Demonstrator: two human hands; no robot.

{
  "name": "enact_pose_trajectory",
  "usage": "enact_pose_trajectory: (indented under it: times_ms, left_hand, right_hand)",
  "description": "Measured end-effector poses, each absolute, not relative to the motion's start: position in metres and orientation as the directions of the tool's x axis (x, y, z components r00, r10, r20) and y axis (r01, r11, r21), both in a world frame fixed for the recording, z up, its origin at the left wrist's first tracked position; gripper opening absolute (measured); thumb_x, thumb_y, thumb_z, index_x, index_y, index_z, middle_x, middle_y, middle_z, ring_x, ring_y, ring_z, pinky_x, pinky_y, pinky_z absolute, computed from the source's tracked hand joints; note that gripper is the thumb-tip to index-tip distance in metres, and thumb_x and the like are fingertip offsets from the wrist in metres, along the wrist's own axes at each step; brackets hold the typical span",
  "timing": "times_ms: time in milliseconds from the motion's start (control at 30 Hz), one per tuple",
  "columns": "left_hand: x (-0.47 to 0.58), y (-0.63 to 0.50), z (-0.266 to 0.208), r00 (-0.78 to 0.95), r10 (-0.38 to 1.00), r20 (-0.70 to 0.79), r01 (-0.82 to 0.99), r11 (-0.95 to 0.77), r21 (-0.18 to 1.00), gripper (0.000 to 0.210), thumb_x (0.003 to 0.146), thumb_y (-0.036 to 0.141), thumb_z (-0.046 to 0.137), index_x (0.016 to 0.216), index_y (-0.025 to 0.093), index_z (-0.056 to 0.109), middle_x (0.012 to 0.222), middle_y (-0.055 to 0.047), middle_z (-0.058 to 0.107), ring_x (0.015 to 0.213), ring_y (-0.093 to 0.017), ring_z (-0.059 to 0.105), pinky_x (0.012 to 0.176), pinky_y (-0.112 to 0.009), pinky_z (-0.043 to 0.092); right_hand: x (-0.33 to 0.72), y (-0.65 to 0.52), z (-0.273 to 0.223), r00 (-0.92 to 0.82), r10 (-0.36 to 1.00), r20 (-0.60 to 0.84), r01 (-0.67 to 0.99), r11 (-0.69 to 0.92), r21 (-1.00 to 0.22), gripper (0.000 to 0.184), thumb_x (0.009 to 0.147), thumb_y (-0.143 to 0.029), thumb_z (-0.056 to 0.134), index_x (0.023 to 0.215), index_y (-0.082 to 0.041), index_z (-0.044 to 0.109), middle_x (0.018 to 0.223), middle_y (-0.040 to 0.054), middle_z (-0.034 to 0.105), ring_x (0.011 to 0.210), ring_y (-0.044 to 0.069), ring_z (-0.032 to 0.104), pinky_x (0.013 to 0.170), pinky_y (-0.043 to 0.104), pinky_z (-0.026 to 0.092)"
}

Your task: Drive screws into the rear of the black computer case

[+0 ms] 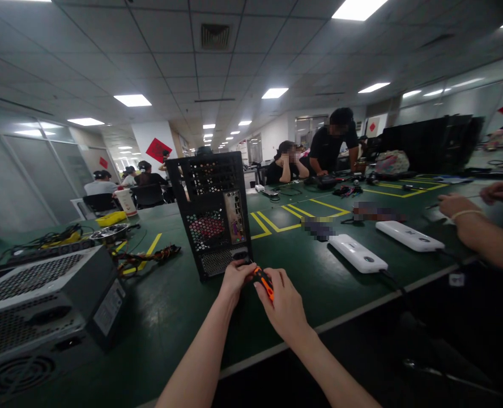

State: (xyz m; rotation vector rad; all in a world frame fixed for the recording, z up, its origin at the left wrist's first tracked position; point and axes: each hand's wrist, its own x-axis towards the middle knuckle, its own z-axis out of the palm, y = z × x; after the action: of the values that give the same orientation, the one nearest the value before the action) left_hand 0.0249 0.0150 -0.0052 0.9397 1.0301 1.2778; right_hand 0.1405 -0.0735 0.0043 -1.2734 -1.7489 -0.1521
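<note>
A black computer case [196, 238] stands upright on the green table, its rear panel with ports and perforated vents turned toward me. At its lower right corner my left hand [235, 279] has its fingers pinched together, close to the front end of the screwdriver; what they hold is hidden. My right hand [286, 300] is closed round the orange and black handle of a screwdriver [264, 282], which points at that corner. The screwdriver's tip cannot be seen behind the fingers.
A grey power supply [56, 317] sits at the left front, with loose cables [149, 255] behind it. White power banks [357, 253] lie to the right, near another person's hand [459, 207]. A paper cup [125, 202] stands farther back. Yellow tape marks the green table [170, 334].
</note>
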Motion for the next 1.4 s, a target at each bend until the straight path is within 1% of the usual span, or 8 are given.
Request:
enact_pose_trajectory:
  times_ms: [133, 333, 467, 700, 867, 967, 1133, 1400]
  left_hand:
    - [0.0251, 0.0149, -0.0048, -0.006, 0.995, -0.097, -0.273, 0.091, 0.958, 0.052, 0.055, 0.023, 0.070, 0.097, 0.008, 0.043, 0.073, -0.009, 0.063, 0.053, -0.009, 0.057, 0.048, -0.018, 0.043]
    - [0.0243, 0.0148, -0.0026, -0.011, 0.996, -0.087, -0.232, 0.082, 0.969, 0.050, 0.055, 0.026, 0.069, 0.095, 0.008, 0.046, 0.071, -0.010, 0.064, 0.054, -0.010, 0.058, 0.046, -0.018, 0.043]
    - [0.0240, 0.0148, -0.0020, -0.011, 0.996, -0.089, -0.254, 0.084, 0.964, 0.047, 0.054, 0.027, 0.070, 0.092, 0.009, 0.048, 0.079, -0.011, 0.064, 0.058, -0.010, 0.059, 0.047, -0.017, 0.043]
    - [0.0241, 0.0142, -0.0028, 0.031, 0.994, -0.100, -0.301, 0.105, 0.948, 0.046, 0.056, 0.023, 0.069, 0.093, 0.009, 0.047, 0.082, -0.012, 0.064, 0.060, -0.011, 0.060, 0.049, -0.017, 0.044]
    - [0.0249, 0.0138, -0.0035, 0.014, 0.995, -0.100, -0.314, 0.099, 0.944, 0.047, 0.056, 0.020, 0.070, 0.094, 0.009, 0.045, 0.077, -0.011, 0.063, 0.057, -0.010, 0.059, 0.049, -0.017, 0.044]
    - [0.0260, 0.0139, -0.0036, -0.010, 0.994, -0.107, -0.320, 0.098, 0.942, 0.047, 0.055, 0.020, 0.070, 0.094, 0.009, 0.045, 0.072, -0.008, 0.063, 0.053, -0.008, 0.057, 0.046, -0.015, 0.042]
    - [0.0277, 0.0121, 0.0003, -0.019, 0.993, -0.118, -0.334, 0.105, 0.937, 0.044, 0.056, 0.019, 0.069, 0.092, 0.009, 0.046, 0.067, -0.005, 0.062, 0.047, -0.005, 0.054, 0.045, -0.014, 0.041]
    - [0.0275, 0.0109, -0.0001, 0.025, 0.993, -0.114, -0.341, 0.116, 0.933, 0.045, 0.056, 0.018, 0.069, 0.093, 0.010, 0.045, 0.078, -0.011, 0.064, 0.062, -0.012, 0.060, 0.051, -0.018, 0.046]
  right_hand:
    - [0.1401, -0.0722, 0.0016, 0.014, 0.746, 0.666, 0.821, 0.371, -0.433, 0.021, 0.083, -0.033, 0.035, 0.093, -0.016, 0.042, 0.068, 0.0011, 0.054, 0.061, 0.014, 0.054, 0.056, 0.025, 0.038]
    - [0.1417, -0.0689, -0.0006, -0.071, 0.659, 0.749, 0.856, 0.425, -0.294, 0.009, 0.081, -0.024, 0.039, 0.081, -0.017, 0.045, 0.074, 0.0032, 0.051, 0.070, 0.015, 0.050, 0.064, 0.028, 0.038]
    - [0.1429, -0.0696, 0.0006, -0.125, 0.634, 0.763, 0.864, 0.447, -0.231, 0.013, 0.081, -0.017, 0.037, 0.082, -0.019, 0.050, 0.077, 0.0034, 0.048, 0.073, 0.015, 0.048, 0.066, 0.028, 0.038]
    - [0.1410, -0.0680, 0.0001, -0.083, 0.686, 0.723, 0.818, 0.461, -0.344, 0.012, 0.077, -0.016, 0.040, 0.088, -0.016, 0.045, 0.083, 0.0056, 0.050, 0.080, 0.017, 0.050, 0.068, 0.029, 0.040]
    - [0.1423, -0.0695, 0.0003, 0.038, 0.752, 0.658, 0.799, 0.373, -0.472, 0.014, 0.081, -0.029, 0.037, 0.087, -0.017, 0.041, 0.069, 0.0011, 0.055, 0.061, 0.013, 0.055, 0.053, 0.023, 0.040]
    - [0.1418, -0.0716, 0.0027, 0.029, 0.751, 0.660, 0.815, 0.365, -0.451, 0.015, 0.081, -0.030, 0.037, 0.088, -0.017, 0.041, 0.070, 0.0013, 0.055, 0.062, 0.014, 0.056, 0.052, 0.024, 0.040]
    - [0.1398, -0.0723, 0.0036, -0.052, 0.659, 0.750, 0.800, 0.477, -0.364, 0.023, 0.076, -0.021, 0.040, 0.099, -0.015, 0.039, 0.094, 0.0084, 0.048, 0.084, 0.016, 0.052, 0.066, 0.027, 0.044]
    - [0.1418, -0.0713, -0.0008, -0.021, 0.718, 0.696, 0.899, 0.319, -0.301, 0.018, 0.084, -0.028, 0.031, 0.087, -0.017, 0.045, 0.076, 0.0026, 0.049, 0.058, 0.011, 0.051, 0.048, 0.021, 0.038]
